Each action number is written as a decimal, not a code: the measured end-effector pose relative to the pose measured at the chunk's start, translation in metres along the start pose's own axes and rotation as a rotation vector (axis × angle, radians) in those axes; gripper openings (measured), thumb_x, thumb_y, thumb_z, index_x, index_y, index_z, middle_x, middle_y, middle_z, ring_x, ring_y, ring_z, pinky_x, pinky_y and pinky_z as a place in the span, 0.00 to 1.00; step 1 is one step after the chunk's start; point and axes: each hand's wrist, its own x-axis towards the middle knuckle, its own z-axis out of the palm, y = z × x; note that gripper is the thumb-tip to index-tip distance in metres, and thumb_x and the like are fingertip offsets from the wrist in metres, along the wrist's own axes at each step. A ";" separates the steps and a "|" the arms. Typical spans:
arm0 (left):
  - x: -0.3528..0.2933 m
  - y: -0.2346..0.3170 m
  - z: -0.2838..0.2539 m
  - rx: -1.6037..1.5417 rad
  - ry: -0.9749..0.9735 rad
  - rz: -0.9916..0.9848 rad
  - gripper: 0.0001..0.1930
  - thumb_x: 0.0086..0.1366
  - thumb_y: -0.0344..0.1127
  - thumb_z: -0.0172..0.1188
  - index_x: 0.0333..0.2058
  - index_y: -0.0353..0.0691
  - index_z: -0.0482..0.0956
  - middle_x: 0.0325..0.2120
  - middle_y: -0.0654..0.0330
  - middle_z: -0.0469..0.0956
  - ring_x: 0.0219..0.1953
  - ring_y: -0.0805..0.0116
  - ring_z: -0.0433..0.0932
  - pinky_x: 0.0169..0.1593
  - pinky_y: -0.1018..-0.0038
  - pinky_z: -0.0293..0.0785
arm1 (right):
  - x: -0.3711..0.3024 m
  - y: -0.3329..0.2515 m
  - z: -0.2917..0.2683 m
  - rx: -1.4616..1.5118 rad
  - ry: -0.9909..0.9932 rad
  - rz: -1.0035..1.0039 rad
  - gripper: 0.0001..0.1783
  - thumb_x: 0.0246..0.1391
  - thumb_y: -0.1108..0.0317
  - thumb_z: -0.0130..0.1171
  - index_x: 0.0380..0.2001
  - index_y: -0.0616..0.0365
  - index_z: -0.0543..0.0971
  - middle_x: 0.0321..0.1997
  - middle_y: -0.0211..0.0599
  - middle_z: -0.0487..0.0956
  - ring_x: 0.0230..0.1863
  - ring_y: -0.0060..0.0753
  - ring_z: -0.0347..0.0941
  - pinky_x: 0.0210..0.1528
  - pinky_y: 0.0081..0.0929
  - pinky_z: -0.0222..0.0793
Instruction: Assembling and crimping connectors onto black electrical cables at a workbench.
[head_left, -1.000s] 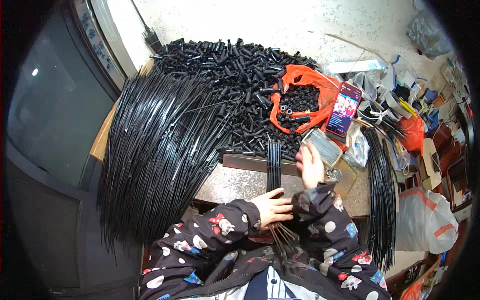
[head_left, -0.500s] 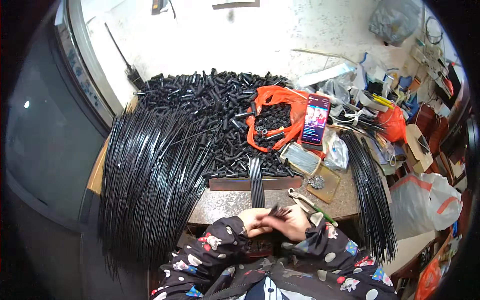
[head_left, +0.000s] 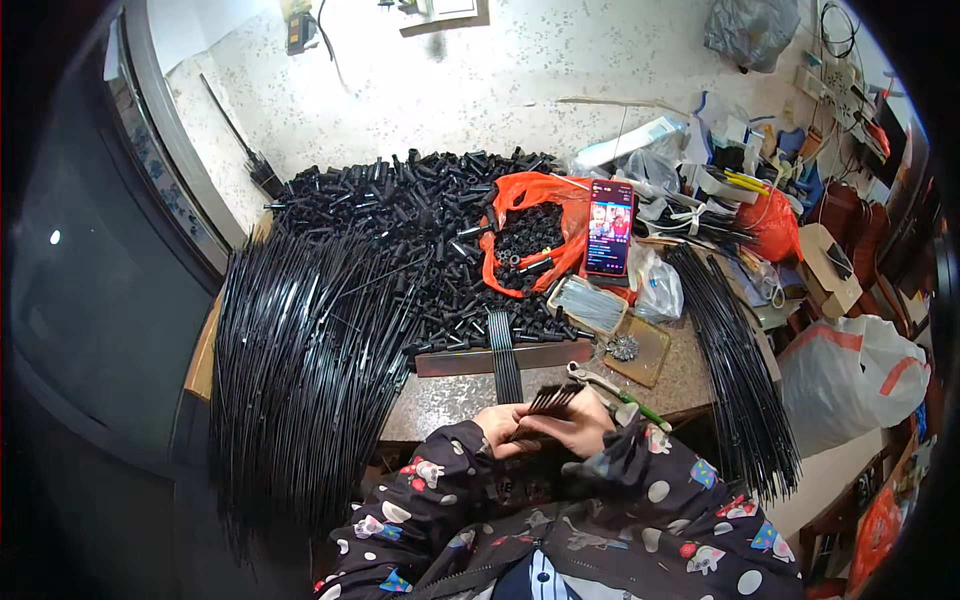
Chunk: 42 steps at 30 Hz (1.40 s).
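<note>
My right hand (head_left: 582, 426) is closed round a small fan of thin dark sticks (head_left: 553, 400), whose upper ends spread out above my fingers. Close against it, my left hand (head_left: 500, 428) is closed at the lower ends of the same sticks; its fingertips are partly hidden. Just beyond my hands, a flat row of thin black rods (head_left: 506, 372) lies side by side across a dark reddish-brown bar (head_left: 440, 362) on the tabletop. Pliers (head_left: 600, 382) with a green handle rest beside my right hand.
A big sheaf of long black rods (head_left: 305, 370) covers the left side; a smaller bundle (head_left: 735, 370) lies right. Behind are heaped black tubular parts (head_left: 390, 220), a red plastic bag (head_left: 560, 200) of small black parts, a lit phone (head_left: 608, 228), and a tray of thin grey pins (head_left: 590, 304).
The view has shifted slightly. My right hand has turned, and the dark sticks, bunched and blurred before, now stand fanned out. Both hands stay close together at the table's front edge.
</note>
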 end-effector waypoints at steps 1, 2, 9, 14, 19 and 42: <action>-0.011 -0.001 -0.001 0.025 0.024 0.020 0.22 0.54 0.37 0.55 0.49 0.45 0.66 0.46 0.54 0.68 0.46 0.54 0.68 0.51 0.68 0.64 | 0.002 0.005 0.007 -0.076 -0.022 -0.093 0.10 0.45 0.74 0.58 0.33 0.65 0.77 0.30 0.34 0.79 0.33 0.20 0.72 0.37 0.20 0.68; -0.018 -0.004 0.001 0.054 0.008 0.028 0.23 0.54 0.38 0.55 0.49 0.44 0.66 0.46 0.54 0.68 0.47 0.54 0.68 0.51 0.68 0.63 | 0.005 0.018 0.006 -0.273 -0.093 -0.297 0.10 0.46 0.74 0.57 0.34 0.65 0.77 0.30 0.34 0.78 0.33 0.21 0.73 0.37 0.19 0.70; -0.011 0.019 -0.009 -0.228 0.100 -0.298 0.17 0.54 0.38 0.58 0.43 0.43 0.72 0.36 0.54 0.74 0.43 0.60 0.73 0.46 0.71 0.68 | 0.018 -0.032 -0.008 -0.330 -0.361 -0.371 0.16 0.50 0.73 0.52 0.45 0.60 0.71 0.39 0.37 0.76 0.39 0.25 0.73 0.42 0.20 0.66; 0.023 0.079 -0.063 -0.291 0.315 -0.039 0.15 0.51 0.32 0.60 0.40 0.38 0.75 0.35 0.54 0.76 0.38 0.62 0.76 0.44 0.71 0.70 | 0.038 -0.058 -0.005 -0.852 -0.601 -0.559 0.28 0.46 0.60 0.57 0.52 0.53 0.66 0.63 0.47 0.50 0.65 0.55 0.34 0.61 0.45 0.38; 0.036 0.100 -0.090 -0.462 0.210 -0.218 0.11 0.50 0.26 0.61 0.35 0.34 0.77 0.27 0.56 0.79 0.32 0.68 0.78 0.39 0.77 0.72 | 0.088 -0.041 -0.035 0.068 -0.200 -0.221 0.27 0.48 0.59 0.55 0.49 0.64 0.66 0.38 0.41 0.76 0.41 0.37 0.73 0.45 0.35 0.67; 0.045 0.107 -0.099 -0.462 0.106 -0.160 0.12 0.53 0.22 0.55 0.39 0.29 0.74 0.32 0.51 0.77 0.37 0.63 0.77 0.42 0.74 0.71 | 0.150 0.080 -0.188 -1.532 0.283 -0.465 0.07 0.39 0.65 0.57 0.22 0.55 0.79 0.25 0.35 0.71 0.34 0.39 0.64 0.38 0.30 0.61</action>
